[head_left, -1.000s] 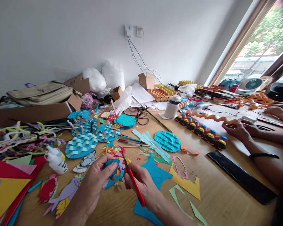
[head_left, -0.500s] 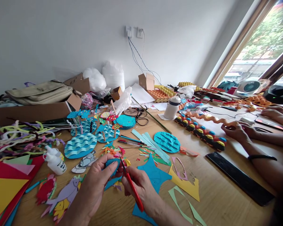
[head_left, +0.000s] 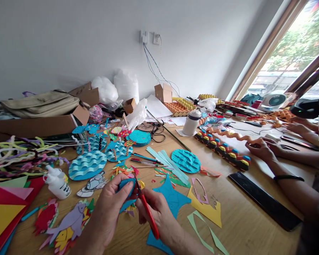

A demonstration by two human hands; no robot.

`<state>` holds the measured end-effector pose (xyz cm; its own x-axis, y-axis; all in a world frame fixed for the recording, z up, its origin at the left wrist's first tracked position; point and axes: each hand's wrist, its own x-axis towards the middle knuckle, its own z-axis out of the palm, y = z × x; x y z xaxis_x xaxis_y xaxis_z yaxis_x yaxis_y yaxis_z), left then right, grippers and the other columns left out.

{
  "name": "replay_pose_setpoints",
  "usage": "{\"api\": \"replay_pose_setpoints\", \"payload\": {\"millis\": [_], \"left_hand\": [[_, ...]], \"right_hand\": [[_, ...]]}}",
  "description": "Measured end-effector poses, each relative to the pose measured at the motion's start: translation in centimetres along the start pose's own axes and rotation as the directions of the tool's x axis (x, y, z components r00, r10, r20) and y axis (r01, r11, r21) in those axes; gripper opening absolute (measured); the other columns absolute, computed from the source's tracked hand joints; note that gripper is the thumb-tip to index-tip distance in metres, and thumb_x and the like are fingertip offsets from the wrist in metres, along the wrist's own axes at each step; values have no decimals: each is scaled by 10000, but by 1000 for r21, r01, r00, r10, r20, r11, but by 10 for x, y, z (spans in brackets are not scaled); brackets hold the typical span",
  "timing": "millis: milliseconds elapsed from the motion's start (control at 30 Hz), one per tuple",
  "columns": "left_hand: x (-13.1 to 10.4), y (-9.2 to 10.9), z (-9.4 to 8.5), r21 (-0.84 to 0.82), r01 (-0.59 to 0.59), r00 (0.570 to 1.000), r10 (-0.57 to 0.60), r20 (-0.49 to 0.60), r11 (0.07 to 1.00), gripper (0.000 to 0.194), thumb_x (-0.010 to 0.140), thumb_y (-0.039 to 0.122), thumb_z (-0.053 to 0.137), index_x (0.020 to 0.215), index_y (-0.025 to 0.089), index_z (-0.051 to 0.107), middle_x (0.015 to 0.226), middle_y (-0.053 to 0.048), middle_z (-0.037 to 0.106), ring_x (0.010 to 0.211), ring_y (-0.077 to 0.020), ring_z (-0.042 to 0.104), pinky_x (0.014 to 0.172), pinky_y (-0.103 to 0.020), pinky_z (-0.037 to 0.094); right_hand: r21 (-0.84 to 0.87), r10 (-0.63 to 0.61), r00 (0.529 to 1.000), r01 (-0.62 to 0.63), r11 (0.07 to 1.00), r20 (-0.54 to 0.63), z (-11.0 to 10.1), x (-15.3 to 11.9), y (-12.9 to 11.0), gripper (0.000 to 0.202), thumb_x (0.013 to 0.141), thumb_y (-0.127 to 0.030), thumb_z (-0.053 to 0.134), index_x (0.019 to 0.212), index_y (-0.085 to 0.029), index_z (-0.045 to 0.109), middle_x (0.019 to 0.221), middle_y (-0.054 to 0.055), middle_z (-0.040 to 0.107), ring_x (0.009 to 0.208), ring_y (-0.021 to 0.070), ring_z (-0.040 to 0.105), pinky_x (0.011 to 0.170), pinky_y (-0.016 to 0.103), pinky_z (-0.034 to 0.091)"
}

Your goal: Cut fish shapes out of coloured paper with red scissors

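Observation:
A small piece of blue paper [head_left: 127,185] is pinched between the thumb and fingers of my left hand [head_left: 113,203]. My right hand [head_left: 156,209] grips red-handled scissors [head_left: 149,211], their blades pointing up and left against the edge of the blue paper. The fingers partly cover the paper's outline. Just right of my hands lies a larger cut blue sheet [head_left: 171,194] with pencil lines on it. Paper fish cutouts [head_left: 71,219], purple, yellow and red, lie left of my left hand. Behind the hands are several colourful scraps [head_left: 122,170].
Glue bottles [head_left: 57,184] stand at left by coloured paper sheets [head_left: 5,219]. Blue wavy discs [head_left: 87,164], pens [head_left: 146,161] and a white bottle [head_left: 191,123] sit farther back. At right, a black phone-like slab [head_left: 264,200] lies near other people's hands [head_left: 263,148] and painted egg-carton strips [head_left: 223,148].
The view has shifted slightly, so most things sit a little farther left. My hands keep hold of the blue paper and the scissors in nearly the same pose.

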<state>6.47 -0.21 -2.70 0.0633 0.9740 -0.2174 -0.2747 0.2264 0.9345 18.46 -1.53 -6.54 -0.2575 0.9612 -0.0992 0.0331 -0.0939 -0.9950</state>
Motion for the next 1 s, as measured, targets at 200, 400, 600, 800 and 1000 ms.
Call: {"api": "replay_pose_setpoints", "payload": {"millis": [200,400,600,800,1000], "left_hand": [[2,-3,1,7,-2,1000,2,0,1000,134,654,282,679,686,177,602,606,30,624,599,-126,579,605,-219,474],[2,-3,0,-11,-11,1000,11,-3,1000,119,664,269,677,698,178,608,596,41,613,565,-108,560,622,-226,485],[2,-2,1,-8,-12,999,12,-43,1000,130,621,270,698,650,177,612,587,33,627,565,-118,580,581,-213,485],[2,-4,-1,-7,-7,1000,7,-23,1000,123,634,272,691,683,181,624,594,39,623,576,-111,575,607,-215,489],[1,-4,-1,-12,-13,999,13,-33,1000,117,642,251,687,638,172,602,572,48,607,535,-82,542,523,-165,456]], "right_hand": [[16,13,1000,-13,1000,-3,-1,1,3,376,757,-487,532,591,-171,414,478,-54,410,411,57,412,406,163,348],[18,13,1000,-13,1000,10,-2,0,1,415,748,-546,515,610,-163,432,483,-53,409,415,57,411,412,166,355],[28,9,1000,-10,1000,4,-2,1,5,408,754,-529,525,595,-173,407,494,-60,388,424,57,419,417,163,363],[8,14,1000,-14,1000,-3,-2,1,6,430,744,-555,527,585,-176,400,480,-59,389,412,59,417,407,165,346],[-27,-4,1000,4,1000,3,-2,2,9,477,733,-622,491,591,-174,408,466,-56,388,395,60,415,383,165,314]]}}
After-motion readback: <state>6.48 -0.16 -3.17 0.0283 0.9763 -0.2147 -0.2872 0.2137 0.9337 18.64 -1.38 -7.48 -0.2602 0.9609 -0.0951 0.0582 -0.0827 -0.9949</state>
